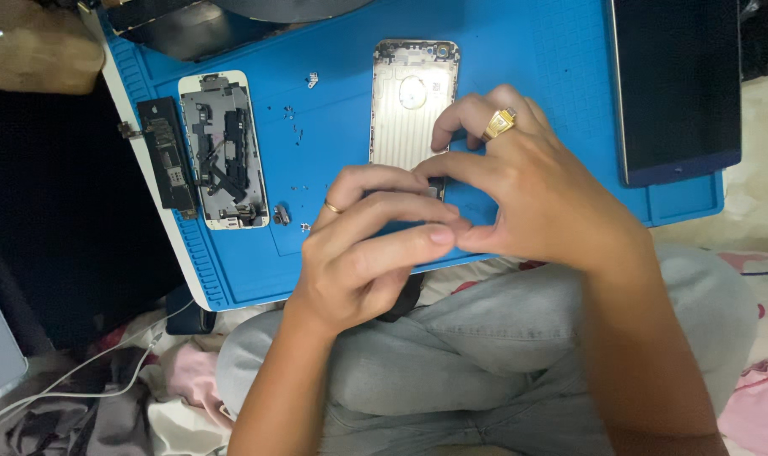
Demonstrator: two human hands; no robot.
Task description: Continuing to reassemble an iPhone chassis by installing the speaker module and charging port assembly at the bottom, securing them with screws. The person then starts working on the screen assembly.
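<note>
Your two hands met over a blue work mat (pixel 519 67) lying across your lap. Your left hand (pixel 367 253) and right hand (pixel 527 198) curled together, fingertips touching, over the lower end of one gold phone shell (pixel 411 101) lying face down on the mat; whether your fingers gripped anything, I could not tell. Each hand wore one gold ring. To the left lay one opened phone body (pixel 223 152) and one dark circuit board (pixel 166 154) beside it. Several tiny screws (pixel 298 131) were scattered between. One dark tablet (pixel 675 84) lay at the right.
</note>
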